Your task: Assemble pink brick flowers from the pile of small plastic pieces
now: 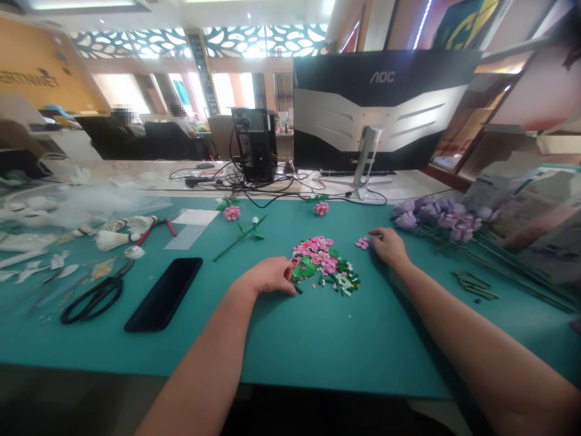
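Left hand [267,275] touches pink bricks [323,260] (right hand [389,247] beside)

Both forearms are bare from the lower edge of the view up to the wrists: the left forearm [200,363] and the right forearm [490,345] are smooth and rounded, narrowing evenly toward the wrists. The left hand [267,275] and the right hand [390,247] have plain, smooth backs and slender fingers, though the nails are too small to make out. Along the bottom edge, between the arms, a dark patch [327,415] may be the person's clothing, but it is too dim to tell.
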`<state>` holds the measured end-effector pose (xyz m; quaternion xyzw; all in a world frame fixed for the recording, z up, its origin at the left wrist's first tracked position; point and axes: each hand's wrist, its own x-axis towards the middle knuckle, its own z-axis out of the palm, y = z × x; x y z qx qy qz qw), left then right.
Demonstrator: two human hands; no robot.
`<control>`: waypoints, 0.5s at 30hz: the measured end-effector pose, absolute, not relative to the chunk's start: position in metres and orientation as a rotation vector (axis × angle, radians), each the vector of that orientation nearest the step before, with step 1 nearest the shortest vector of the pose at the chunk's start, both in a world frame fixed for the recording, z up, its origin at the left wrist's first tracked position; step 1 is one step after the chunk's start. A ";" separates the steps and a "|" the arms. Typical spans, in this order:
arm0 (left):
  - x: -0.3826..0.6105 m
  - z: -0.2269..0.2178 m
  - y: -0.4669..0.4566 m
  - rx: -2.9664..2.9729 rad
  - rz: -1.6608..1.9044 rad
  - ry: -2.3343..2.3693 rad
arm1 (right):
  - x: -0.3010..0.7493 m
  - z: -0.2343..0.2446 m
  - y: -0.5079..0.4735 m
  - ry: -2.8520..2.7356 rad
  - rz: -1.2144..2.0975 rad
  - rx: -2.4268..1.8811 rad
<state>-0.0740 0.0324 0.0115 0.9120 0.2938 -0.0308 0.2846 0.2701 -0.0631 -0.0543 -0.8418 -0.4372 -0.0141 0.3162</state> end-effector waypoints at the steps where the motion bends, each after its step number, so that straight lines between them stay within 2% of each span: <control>1: -0.073 0.011 0.032 2.436 -0.096 0.803 | 0.268 -0.052 -0.067 -1.150 -0.035 -2.199; 11: -0.056 -0.004 0.028 2.548 -0.081 0.871 | 0.204 -0.041 -0.123 -1.514 0.343 -1.904; 15: -0.052 -0.010 0.020 2.635 0.033 0.887 | 0.187 -0.047 -0.145 -1.552 0.287 -1.869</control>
